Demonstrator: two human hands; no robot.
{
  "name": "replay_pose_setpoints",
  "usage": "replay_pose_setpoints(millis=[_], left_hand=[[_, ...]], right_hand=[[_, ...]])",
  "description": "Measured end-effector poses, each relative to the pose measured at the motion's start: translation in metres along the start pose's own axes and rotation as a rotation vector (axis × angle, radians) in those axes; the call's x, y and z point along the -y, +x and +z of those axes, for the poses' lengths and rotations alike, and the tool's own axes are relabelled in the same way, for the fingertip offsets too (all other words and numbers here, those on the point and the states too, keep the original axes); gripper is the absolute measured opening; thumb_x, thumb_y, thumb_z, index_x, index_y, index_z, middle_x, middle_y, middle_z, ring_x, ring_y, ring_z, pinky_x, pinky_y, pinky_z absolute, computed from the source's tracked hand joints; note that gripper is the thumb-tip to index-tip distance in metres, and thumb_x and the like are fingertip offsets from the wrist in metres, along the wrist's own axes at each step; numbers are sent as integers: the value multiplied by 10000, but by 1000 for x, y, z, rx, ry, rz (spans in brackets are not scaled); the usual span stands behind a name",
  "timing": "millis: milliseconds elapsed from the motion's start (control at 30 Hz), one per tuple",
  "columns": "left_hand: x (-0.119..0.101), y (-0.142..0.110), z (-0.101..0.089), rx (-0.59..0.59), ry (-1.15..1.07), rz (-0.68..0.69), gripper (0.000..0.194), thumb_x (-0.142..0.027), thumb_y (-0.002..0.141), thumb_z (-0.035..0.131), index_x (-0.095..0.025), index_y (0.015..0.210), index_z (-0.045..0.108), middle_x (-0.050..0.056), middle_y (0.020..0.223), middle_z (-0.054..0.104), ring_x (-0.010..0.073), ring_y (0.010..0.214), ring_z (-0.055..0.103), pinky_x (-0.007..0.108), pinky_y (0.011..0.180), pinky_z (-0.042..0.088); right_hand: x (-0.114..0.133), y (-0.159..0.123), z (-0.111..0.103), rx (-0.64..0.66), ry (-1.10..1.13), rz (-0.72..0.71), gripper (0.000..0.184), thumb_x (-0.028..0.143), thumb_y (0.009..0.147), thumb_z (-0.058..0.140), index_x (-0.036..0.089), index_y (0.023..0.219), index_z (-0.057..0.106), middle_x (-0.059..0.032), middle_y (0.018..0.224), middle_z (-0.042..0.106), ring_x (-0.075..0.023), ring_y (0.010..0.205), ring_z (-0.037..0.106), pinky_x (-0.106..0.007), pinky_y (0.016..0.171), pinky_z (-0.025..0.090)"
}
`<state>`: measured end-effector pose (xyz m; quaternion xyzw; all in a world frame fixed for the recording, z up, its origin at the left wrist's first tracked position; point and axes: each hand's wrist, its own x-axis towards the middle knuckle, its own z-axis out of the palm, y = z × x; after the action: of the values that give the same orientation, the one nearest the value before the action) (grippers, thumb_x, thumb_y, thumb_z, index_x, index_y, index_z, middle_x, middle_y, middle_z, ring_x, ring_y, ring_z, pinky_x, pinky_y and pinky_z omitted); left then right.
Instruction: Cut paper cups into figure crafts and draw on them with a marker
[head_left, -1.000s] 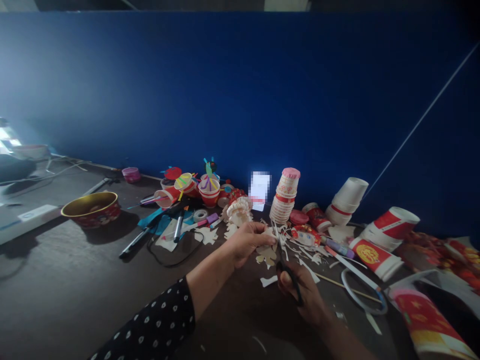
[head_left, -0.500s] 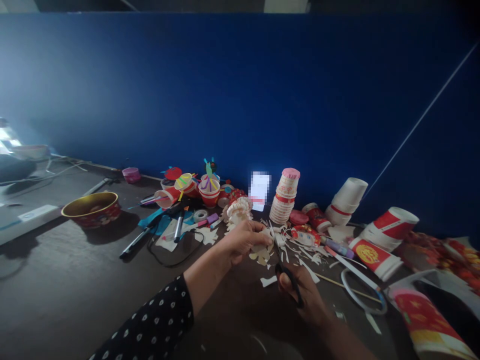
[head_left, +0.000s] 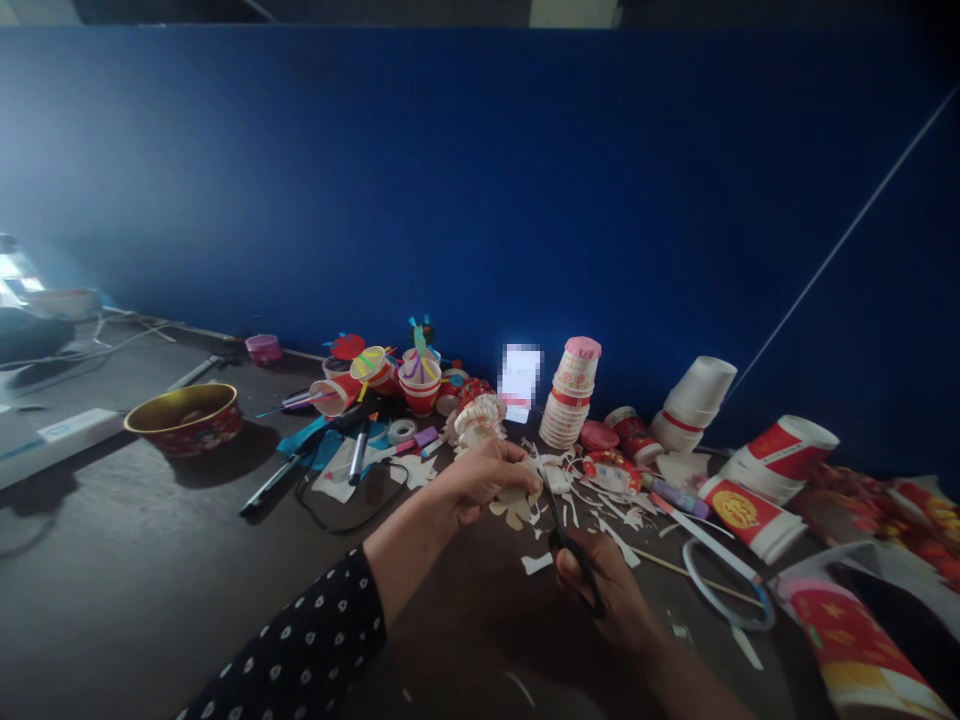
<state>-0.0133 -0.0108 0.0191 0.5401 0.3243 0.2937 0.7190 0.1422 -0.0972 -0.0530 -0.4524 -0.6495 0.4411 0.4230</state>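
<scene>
Paper cutting in hand | paper cutout grasped by left hand | scissors clenched in right hand, blades toward 12 o'clock

Loads of room for my left grip to swing out toward the gold bowl, but past my right grip, the wire hoop, wooden skewer and tipped paper cups are in the way.

One pair of scissors, one gold bowl
</scene>
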Motion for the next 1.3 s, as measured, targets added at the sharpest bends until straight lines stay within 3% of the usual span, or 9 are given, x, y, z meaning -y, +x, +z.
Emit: replay_pose_setpoints(millis=[167, 300, 600, 833, 1000, 1300], left_hand=[[1, 0, -1, 15, -4, 6, 86, -145, 509, 631, -122, 505, 548, -32, 414, 509, 54, 365, 439, 169, 372, 303], [4, 3, -2, 12, 17, 63, 144, -190, 533, 662, -118, 507, 540, -44, 418, 470, 34, 374, 378, 170, 378, 246], [6, 7, -1, -96, -108, 28, 151, -139, 510, 649, -132, 615, 540, -29, 530, 547, 57, 446, 474, 176, 442, 337], [11, 10, -3, -59, -248, 24, 172, -176, 535, 675, -130, 631, 541, -9, 581, 576, 74, 494, 520, 196, 488, 392], [12, 11, -3, -101, -234, 28, 163, -192, 534, 699, -115, 608, 576, -23, 523, 548, 49, 430, 476, 180, 449, 370], [13, 12, -2, -64, -248, 23, 196, -169, 505, 724, -121, 601, 561, -35, 487, 535, 42, 407, 469, 165, 436, 349]], right_hand=[[-9, 0, -1, -2, 83, 21, 415, 583, 747, 447, 185, 634, 418, 64, 515, 293, -68, 453, 250, -217, 415, 188], [-13, 3, -4, -73, 62, 1, 427, 577, 763, 431, 169, 636, 455, 43, 517, 379, -73, 464, 313, -217, 430, 219], [-12, 8, -3, -190, 91, 95, 455, 591, 723, 483, 167, 560, 465, 45, 452, 413, -60, 413, 303, -208, 412, 218], [-11, 8, 0, -117, 162, 72, 431, 570, 718, 518, 160, 589, 479, 45, 461, 413, -59, 423, 319, -206, 416, 226], [-13, 6, -2, -94, 145, 36, 405, 545, 733, 517, 160, 611, 488, 32, 488, 440, -69, 444, 341, -211, 425, 241], [-6, 3, -8, -39, 55, -41, 442, 585, 738, 469, 154, 659, 518, 7, 545, 468, -91, 496, 389, -217, 461, 281]])
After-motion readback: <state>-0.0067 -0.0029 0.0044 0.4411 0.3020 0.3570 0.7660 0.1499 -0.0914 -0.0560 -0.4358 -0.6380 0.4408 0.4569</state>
